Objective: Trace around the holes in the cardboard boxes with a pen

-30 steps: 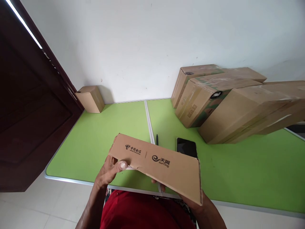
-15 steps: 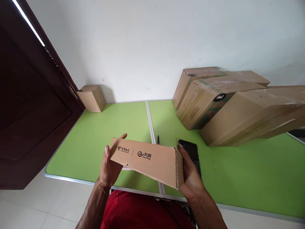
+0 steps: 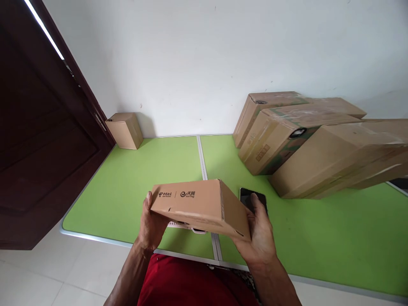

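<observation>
A small brown cardboard box (image 3: 200, 202) with black printed logos is held up above the green table (image 3: 168, 159), tilted toward me. My left hand (image 3: 152, 225) grips its left end, thumb on the near edge and the other fingers hidden beneath. At the right end, my right hand (image 3: 259, 231) supports the box from the side and below, its thumb raised along the edge. Behind that thumb lies a black smartphone (image 3: 247, 195), partly covered. Below the box a pale, slotted object (image 3: 199, 231) shows only in part; I cannot tell what it is.
Several large taped cartons (image 3: 299, 161) stand against the wall at the back right. Another small cardboard box (image 3: 124, 131) sits at the back left corner, beside a dark wooden door (image 3: 47, 127). A metal seam (image 3: 200, 157) divides the table top.
The box has been turned in my hands, so its right end face and near side now show more. My right thumb has lifted away from the box's top edge.
</observation>
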A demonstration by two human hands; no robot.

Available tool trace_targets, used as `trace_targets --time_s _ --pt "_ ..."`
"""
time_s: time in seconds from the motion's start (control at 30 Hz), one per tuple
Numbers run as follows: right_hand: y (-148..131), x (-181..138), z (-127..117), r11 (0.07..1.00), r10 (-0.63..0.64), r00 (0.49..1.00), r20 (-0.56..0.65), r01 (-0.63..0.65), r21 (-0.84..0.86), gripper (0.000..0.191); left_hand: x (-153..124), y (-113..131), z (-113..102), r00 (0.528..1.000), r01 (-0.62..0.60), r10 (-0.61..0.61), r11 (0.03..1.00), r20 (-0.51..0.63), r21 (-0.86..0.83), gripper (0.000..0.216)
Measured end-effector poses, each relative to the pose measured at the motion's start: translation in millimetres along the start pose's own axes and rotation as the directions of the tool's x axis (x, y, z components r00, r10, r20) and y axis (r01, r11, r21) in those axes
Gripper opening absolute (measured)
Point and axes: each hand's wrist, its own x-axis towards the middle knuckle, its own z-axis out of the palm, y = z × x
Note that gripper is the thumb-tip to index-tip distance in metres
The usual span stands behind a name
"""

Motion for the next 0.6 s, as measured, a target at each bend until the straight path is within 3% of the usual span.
trace_targets --time_s 0.1,0.23,0.33,0.47,0.6 --pt "2 1 -1 0.992 -0.121 0.993 0.008 0.122 -0.031 0.054 -2 -11 3 0.999 0.035 -0.037 0.998 -0.04 -0.044 0.066" --pt "2 -5 11 0.976 -0.201 0.979 0.043 0.204 -0.077 0.077 -6 -27 5 0.99 0.116 -0.124 0.987 -0.063 -0.113 0.074" --pt "4 -11 21 0.962 -0.253 0.967 0.033 0.255 -0.095 0.084 -8 -32 8 0.992 0.099 -0.106 0.99 -0.063 -0.103 0.076" --pt "11 -16 26 0.93 -0.314 0.949 0.034 0.315 -0.189 0.066 -10 -29 12 0.999 -0.053 0.053 0.998 -0.009 -0.032 0.074" --pt "7 -15 24 0.911 -0.368 0.929 -0.032 0.353 -0.213 0.062 -5 -11 6 0.99 -0.094 0.079 0.987 0.118 0.129 0.071"
